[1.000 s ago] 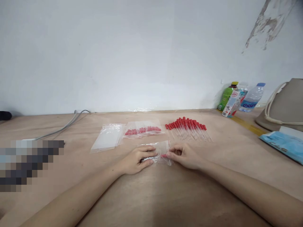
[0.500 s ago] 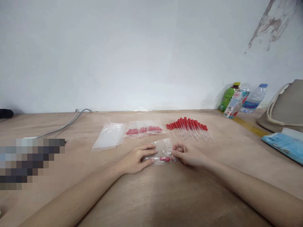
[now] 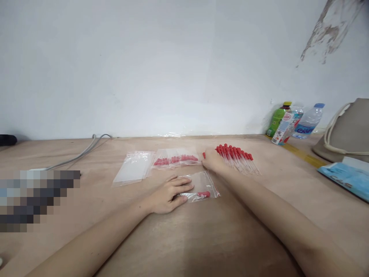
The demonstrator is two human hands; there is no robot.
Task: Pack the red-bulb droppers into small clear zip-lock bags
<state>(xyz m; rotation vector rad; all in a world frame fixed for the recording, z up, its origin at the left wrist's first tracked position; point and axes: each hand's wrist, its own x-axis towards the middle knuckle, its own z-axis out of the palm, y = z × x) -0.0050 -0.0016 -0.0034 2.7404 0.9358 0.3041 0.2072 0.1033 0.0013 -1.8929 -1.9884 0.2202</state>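
My left hand [image 3: 170, 194] lies with its fingers stretched out and apart over the left end of a clear zip bag [image 3: 196, 181]. Inside this bag is a dropper with a red bulb [image 3: 204, 194], its thin stem running left under my fingers. My right hand [image 3: 212, 159] is at the left end of a pile of clear droppers with red bulbs [image 3: 233, 152]. One red bulb shows just left of that hand. Its fingertips are hidden behind the back of the hand, so any grip cannot be made out.
Behind the left hand lie flat zip bags [image 3: 134, 167] and several bags holding red-bulb droppers [image 3: 174, 159]. Bottles [image 3: 308, 123], a blue packet [image 3: 346, 177] and a grey bag [image 3: 346, 134] are at right. A grey cable [image 3: 83, 152] lies at left.
My right hand has let go of the zip bag's right end and moved up to the dropper pile. The left hand has stayed on the bag.
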